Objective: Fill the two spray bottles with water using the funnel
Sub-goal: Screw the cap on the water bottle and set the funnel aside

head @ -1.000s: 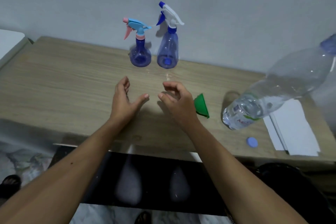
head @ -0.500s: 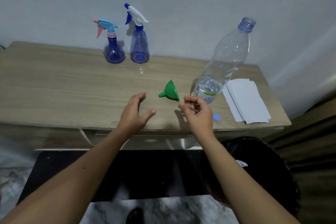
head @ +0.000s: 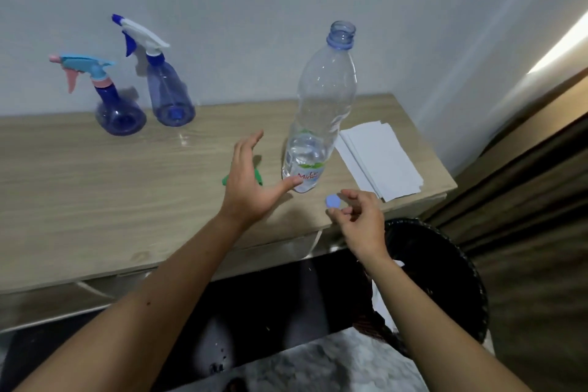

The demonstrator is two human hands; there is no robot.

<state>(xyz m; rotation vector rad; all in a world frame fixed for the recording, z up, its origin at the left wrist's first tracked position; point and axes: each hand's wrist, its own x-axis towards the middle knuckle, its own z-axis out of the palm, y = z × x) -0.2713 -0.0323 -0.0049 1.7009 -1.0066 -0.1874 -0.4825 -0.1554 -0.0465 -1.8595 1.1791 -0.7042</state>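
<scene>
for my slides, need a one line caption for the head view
Open left hand over the green funnel, right hand curled by the blue cap, uncapped water bottle upright.
</scene>
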